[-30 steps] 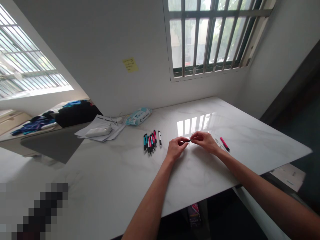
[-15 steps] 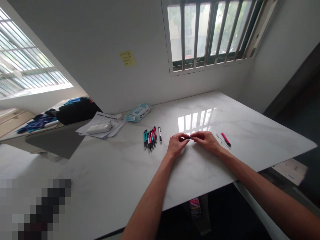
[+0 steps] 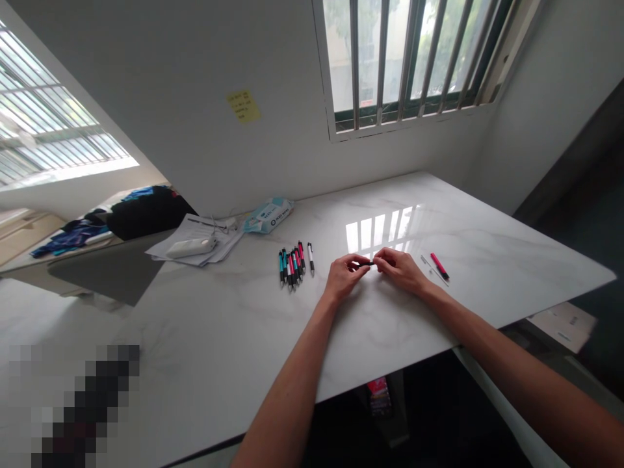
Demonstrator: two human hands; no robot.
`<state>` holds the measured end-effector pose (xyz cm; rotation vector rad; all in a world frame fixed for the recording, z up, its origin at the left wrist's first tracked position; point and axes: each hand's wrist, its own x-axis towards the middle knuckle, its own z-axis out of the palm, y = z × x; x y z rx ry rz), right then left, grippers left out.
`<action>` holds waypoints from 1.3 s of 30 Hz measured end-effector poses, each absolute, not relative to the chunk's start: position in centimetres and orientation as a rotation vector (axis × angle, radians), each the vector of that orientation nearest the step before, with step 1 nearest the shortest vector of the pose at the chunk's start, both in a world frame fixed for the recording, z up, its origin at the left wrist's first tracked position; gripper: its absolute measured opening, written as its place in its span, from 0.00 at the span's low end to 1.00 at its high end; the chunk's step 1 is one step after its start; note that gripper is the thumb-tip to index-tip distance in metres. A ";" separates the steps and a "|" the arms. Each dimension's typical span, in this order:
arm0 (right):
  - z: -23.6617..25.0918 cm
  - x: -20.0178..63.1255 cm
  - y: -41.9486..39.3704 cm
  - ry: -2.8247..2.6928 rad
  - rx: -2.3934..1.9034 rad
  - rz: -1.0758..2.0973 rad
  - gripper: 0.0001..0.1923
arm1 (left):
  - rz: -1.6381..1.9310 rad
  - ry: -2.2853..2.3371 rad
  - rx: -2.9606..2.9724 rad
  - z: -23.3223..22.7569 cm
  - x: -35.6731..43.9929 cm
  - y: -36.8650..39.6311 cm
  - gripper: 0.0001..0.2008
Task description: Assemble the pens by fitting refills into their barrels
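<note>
My left hand (image 3: 342, 275) and my right hand (image 3: 400, 268) meet just above the white marble table (image 3: 244, 338), both pinching one small dark pen part (image 3: 366, 263) between their fingertips. A row of several pens (image 3: 294, 261) with teal, pink and white barrels lies on the table to the left of my left hand. To the right of my right hand lie a pink pen barrel (image 3: 439, 266) and a thin clear refill (image 3: 429, 268).
A wet-wipes pack (image 3: 268, 215) lies near the wall. A stack of papers (image 3: 195, 242) with a white device (image 3: 191, 247) on top sits at the back left. Dark clothes (image 3: 146, 211) are piled further left. A barred window (image 3: 404, 58) faces me.
My hands stay together on the dark pen part. The view has tilted down slightly, so everything sits a little higher in the picture.
</note>
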<state>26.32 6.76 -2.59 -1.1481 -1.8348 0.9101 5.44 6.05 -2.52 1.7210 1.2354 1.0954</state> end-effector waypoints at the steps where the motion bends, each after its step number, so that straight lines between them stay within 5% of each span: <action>1: -2.6 26.3 6.8 -1.824 -1.132 0.918 0.14 | 1.098 1.240 1.720 -2.5 5.4 6.1 0.11; 15: -2.6 26.4 6.8 -1.860 -1.133 0.852 0.15 | 1.099 1.206 1.710 -2.9 5.1 6.4 0.14; 26: -2.8 26.3 6.9 -1.920 -1.120 0.848 0.25 | 1.194 0.994 1.385 -1.8 6.4 5.9 0.19; 39: -0.9 28.4 5.0 -1.846 -1.166 0.623 0.16 | 1.206 0.950 1.086 -2.0 5.9 6.1 0.26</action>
